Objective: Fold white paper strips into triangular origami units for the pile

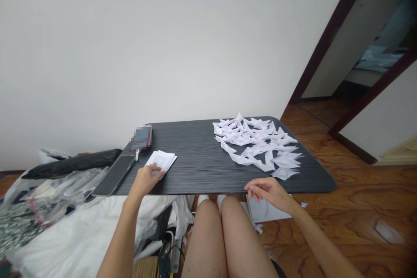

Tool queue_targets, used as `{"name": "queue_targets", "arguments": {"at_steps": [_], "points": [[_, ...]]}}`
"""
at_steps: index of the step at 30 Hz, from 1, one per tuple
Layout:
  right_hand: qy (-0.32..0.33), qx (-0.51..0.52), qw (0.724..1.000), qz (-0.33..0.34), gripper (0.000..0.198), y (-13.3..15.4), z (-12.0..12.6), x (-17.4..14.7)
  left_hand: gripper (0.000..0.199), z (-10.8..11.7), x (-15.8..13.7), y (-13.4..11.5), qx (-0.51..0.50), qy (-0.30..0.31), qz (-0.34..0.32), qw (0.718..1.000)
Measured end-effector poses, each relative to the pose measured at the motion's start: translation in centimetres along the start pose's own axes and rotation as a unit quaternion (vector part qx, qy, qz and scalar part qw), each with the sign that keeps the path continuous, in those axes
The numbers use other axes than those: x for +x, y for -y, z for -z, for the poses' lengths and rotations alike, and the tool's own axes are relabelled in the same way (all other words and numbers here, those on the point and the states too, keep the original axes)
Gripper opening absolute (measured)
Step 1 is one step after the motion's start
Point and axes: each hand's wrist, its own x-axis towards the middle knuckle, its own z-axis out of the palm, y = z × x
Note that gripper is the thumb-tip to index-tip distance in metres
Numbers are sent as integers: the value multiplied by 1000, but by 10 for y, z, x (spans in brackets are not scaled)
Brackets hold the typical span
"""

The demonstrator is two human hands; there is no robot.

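Note:
On the left part of the black table (192, 152) lies a small stack of white paper sheets (164, 159), its top sheet bearing faint print. My left hand (149, 179) is at the near edge of this stack, closed with thumb and fingers on the paper; how many sheets are between them I cannot tell. My right hand (267, 191) hovers at the table's front edge, fingers loosely bent and apart from the thumb, with nothing visible in it. Beyond it, many folded white paper boats (257, 139) spread over the right side of the table, some overlapping.
A dark phone-like slab (120, 175) lies at the table's left edge, near a blurred-out object (141, 138). White bags and bundles (71, 230) fill the floor at left. Paper sheets and scraps (265, 209) lie under the table. A white wall stands behind; a doorway is at right.

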Motion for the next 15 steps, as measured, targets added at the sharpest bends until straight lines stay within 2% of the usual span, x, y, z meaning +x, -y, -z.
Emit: {"name": "queue_targets", "arguments": {"at_steps": [4,10,12,15], "points": [[1,4,1000,-1,29,-3,1,0,35,0,0,0,23,6,-11,1000],[-9,8,1000,2,30,-2,1,1,32,1,-3,1,81,-17,-76,994],[-9,7,1000,4,30,-1,2,1,31,5,-4,0,82,-88,-80,990],[-6,9,1000,8,29,1,1,3,29,13,-7,-13,18,-266,-58,962]]}}
